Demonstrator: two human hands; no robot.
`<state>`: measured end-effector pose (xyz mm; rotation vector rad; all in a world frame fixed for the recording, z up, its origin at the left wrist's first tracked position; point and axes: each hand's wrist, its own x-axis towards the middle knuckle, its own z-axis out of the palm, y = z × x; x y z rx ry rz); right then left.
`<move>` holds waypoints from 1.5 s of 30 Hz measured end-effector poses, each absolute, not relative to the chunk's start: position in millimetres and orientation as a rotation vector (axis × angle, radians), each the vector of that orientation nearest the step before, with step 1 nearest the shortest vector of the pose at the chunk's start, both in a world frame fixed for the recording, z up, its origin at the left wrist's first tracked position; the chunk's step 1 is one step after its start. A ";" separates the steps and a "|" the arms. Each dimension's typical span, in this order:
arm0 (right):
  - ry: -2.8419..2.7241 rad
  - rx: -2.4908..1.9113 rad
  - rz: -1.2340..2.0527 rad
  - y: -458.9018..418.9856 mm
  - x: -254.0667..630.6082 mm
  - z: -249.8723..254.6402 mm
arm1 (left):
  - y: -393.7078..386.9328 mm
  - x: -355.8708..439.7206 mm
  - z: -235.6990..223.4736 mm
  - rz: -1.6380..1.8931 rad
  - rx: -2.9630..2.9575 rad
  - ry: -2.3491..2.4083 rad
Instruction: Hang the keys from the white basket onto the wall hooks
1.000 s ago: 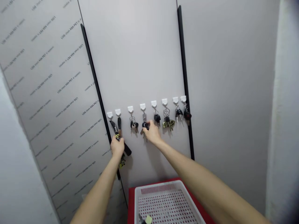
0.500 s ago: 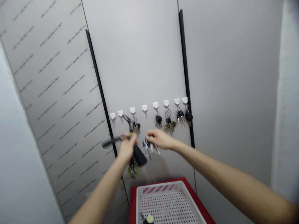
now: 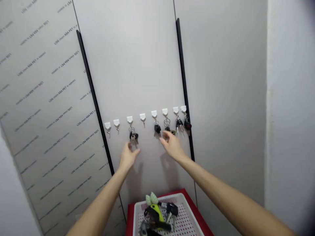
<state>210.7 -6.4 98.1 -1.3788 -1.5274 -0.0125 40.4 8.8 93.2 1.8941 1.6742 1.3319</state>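
Note:
My left hand (image 3: 128,157) is just below a bunch of keys (image 3: 133,136) hanging from a white hook (image 3: 129,120). Its thumb and fingers are apart, and nothing shows between them. My right hand (image 3: 173,146) is raised beside a black-headed key bunch (image 3: 157,128), thumb and fingers spread around a gap. It partly covers a key bunch with a large ring (image 3: 167,123). Whether its fingertips touch any key, I cannot tell. In the white perforated basket (image 3: 185,209) lie several keys (image 3: 172,209) with black straps and a yellow-green piece (image 3: 157,211).
A row of white hooks is fixed to a pale cabinet panel, between two long black handles (image 3: 91,85). More keys (image 3: 179,124) and a black fob (image 3: 187,126) hang at the right end. A red stand (image 3: 197,218) supports the basket. A white wall edge (image 3: 283,131) borders the right.
The keys and straps that both hands held have been let go and now lie in the basket. My hands have moved apart, and the right is nearer the hanging keys. The view has shifted.

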 end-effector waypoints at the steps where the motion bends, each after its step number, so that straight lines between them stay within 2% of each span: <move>1: -1.471 -1.397 -0.063 -0.5 210.7 114.5 | 15.0 44.0 108.2 1.435 1.847 1.749; 7: -1.408 -1.587 -0.100 13.5 207.3 161.1 | 33.1 55.8 149.7 1.679 1.599 1.988; 12: -1.472 -1.461 -0.258 0.1 209.1 203.0 | 32.7 38.3 171.4 1.786 1.650 1.765; 14: -1.671 -1.435 -0.209 -5.3 209.3 206.8 | 26.5 33.4 186.6 1.928 1.671 1.645; 16: -1.937 -1.447 -0.078 -10.1 209.2 188.9 | 17.0 33.1 199.5 1.992 1.744 1.588; 18: -2.162 -1.502 0.111 -15.2 209.5 148.2 | 5.6 37.9 199.3 1.797 1.946 1.597; 20: -2.284 -1.586 0.332 -21.2 210.8 93.8 | -6.6 46.8 177.3 1.390 2.191 1.608; 24: -2.301 -1.669 0.571 -32.8 219.9 7.2 | -28.7 65.5 82.1 0.621 2.447 1.621; 26: -2.222 -1.612 0.578 -35.4 230.7 0.7 | -33.3 71.2 41.2 0.355 2.458 1.604; 28: -2.013 -1.494 0.402 -34.3 246.7 21.0 | -29.9 77.4 25.6 0.290 2.405 1.521; 32: -1.390 -1.386 -0.083 -18.9 283.2 93.9 | -2.6 108.5 65.0 0.785 2.237 1.427; 36: -1.258 -1.522 -0.094 2.6 300.8 135.7 | 23.7 163.7 114.3 1.227 2.012 1.417; 40: -1.320 -1.514 -0.152 7.9 301.2 150.7 | 29.3 203.1 138.0 1.393 1.871 1.344; 45: -1.348 -1.429 -0.304 -0.6 303.9 192.2 | 21.8 203.6 187.0 1.574 1.824 1.007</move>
